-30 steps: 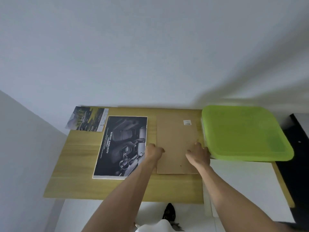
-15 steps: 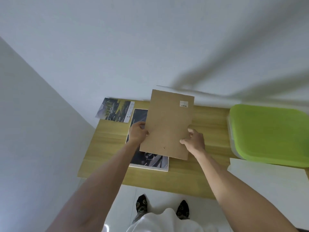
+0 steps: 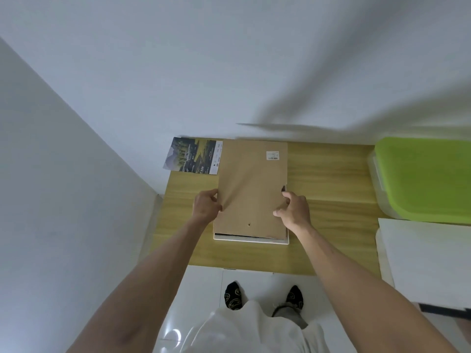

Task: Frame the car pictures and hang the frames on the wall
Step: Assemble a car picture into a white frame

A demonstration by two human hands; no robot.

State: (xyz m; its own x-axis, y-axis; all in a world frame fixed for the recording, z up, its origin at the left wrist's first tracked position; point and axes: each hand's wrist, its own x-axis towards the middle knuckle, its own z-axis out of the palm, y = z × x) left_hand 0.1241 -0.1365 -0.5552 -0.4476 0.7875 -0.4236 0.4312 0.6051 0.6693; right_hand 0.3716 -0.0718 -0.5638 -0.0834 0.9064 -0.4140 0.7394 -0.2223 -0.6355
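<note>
Gripping the brown backing board [image 3: 251,189] by its side edges, the left hand [image 3: 205,206] and right hand [image 3: 295,208] both curl their fingers round it, at the 9 and 3 o'clock sides. It lies over the white frame [image 3: 251,241] on the wooden table [image 3: 328,189]. A car picture [image 3: 193,157] lies at 11 o'clock of the board, a green lid [image 3: 423,177] at 3 o'clock.
</note>
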